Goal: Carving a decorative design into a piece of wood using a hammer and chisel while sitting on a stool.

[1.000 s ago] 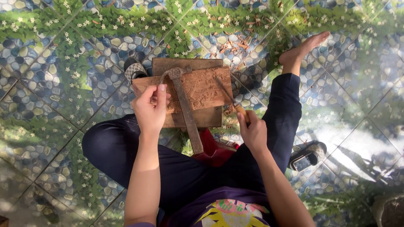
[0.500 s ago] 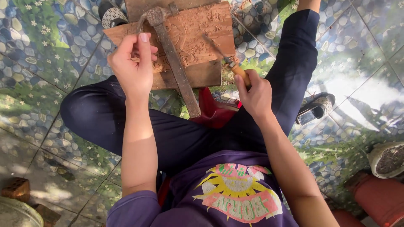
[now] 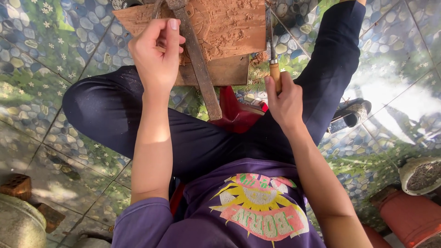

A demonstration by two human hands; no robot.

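Carved board (image 3: 229,27) (top cut off) under left hand (image 3: 156,59), fingers curled, contents hidden; right hand (image 3: 285,101) grips chisel (image 3: 272,59).

A sandal (image 3: 350,115) lies on the pebble-patterned floor tiles (image 3: 36,64) at the right, two bricks (image 3: 17,186) sit beside a pale round pot (image 3: 18,225) at bottom left, and a grey bowl (image 3: 420,175) rests above a red pot (image 3: 409,216) at bottom right.

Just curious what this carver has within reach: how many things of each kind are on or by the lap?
Carved boards: 1
Chisels: 1
Wooden mallets: 1
Sandals: 1
Red stools: 1
Total: 5
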